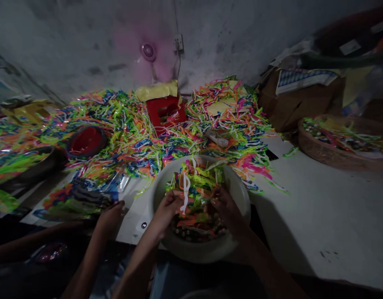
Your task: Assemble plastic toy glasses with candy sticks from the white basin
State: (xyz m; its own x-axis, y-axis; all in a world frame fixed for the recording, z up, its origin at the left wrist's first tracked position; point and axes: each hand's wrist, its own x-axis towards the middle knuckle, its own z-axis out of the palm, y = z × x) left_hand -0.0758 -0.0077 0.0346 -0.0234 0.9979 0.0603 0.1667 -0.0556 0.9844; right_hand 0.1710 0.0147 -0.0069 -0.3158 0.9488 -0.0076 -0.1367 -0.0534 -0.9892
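Note:
A pale round bowl [241, 195] sits right in front of me, filled with bright plastic strips [200, 178] in green, orange, pink and blue. My left hand [166, 209] is over the bowl with its fingers pinched on a white strip [185, 192] that hangs down. My right hand [225, 207] is beside it inside the bowl, fingers closed on a bunch of the coloured strips. Another person's hand [110, 214] rests at the left on a flat stack of coloured packets [76, 199].
A big heap of coloured strips [132, 124] covers the white surface behind the bowl. In it stand a red bowl [85, 141] and a red box [164, 113]. A woven tray [340, 143] with strips lies at the right, cardboard boxes [291, 104] behind. A pink fan [148, 52] hangs on the wall.

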